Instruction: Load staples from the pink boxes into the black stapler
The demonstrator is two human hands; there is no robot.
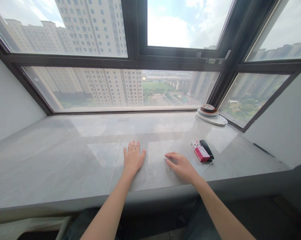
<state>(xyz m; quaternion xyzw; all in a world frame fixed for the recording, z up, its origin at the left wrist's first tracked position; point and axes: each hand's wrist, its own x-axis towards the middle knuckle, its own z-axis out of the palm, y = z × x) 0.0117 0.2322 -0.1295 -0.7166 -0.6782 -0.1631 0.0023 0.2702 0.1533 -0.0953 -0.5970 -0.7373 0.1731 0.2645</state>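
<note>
My left hand [134, 158] lies palm down on the pale marble sill [65, 166], its fingers spread and pointing toward the window. To its right, my right hand [181, 166] rests on its side near the sill, thumb and index finger apart with a gap between them and nothing held. Right of that hand sits a red and white small box [201, 152]. A black stapler-like object [206, 150] lies right beside the box, on its far right side. Neither hand touches them.
A stack of plates [210, 113] stands in the back right corner against the dark window frame [175, 63]. The sill's front edge runs just before my forearms. A small dark strip [263, 150] lies along the right wall.
</note>
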